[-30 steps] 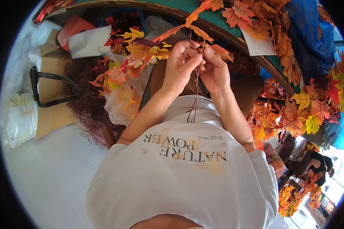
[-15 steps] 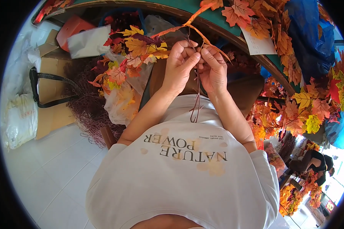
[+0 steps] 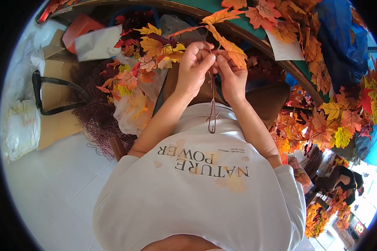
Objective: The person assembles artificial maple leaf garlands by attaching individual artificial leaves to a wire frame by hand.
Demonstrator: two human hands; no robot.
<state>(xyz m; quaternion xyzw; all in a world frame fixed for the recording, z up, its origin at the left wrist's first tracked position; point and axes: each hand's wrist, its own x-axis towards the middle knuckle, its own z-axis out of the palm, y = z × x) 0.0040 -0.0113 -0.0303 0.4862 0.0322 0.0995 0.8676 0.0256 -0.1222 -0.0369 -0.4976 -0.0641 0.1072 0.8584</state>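
Note:
My left hand (image 3: 194, 69) is closed in a pinch on a thin brown artificial stem (image 3: 212, 111), whose looped lower end hangs over my shirt. Close beside it, my right hand (image 3: 231, 77) also pinches the stem near the top, with thumb and fingers pressed together. Orange artificial leaves (image 3: 230, 47) fan out above and just beyond the fingertips, one drooping over my right fingers. Exactly how leaves and stem join is hidden by my fingers.
A spray of autumn leaves (image 3: 153, 50) lies left of my hands, above a bundle of purplish stems (image 3: 96, 113). Beyond is the green table edge (image 3: 255, 35) with more leaves and a paper sheet (image 3: 285, 48). A cardboard box (image 3: 56, 104) stands left; a person (image 3: 339, 180) sits far right.
The orange leaves have turned from edge-on to broad side and now hang over my right fingers. My right hand has shifted slightly down and left. The hanging stem has swung a little.

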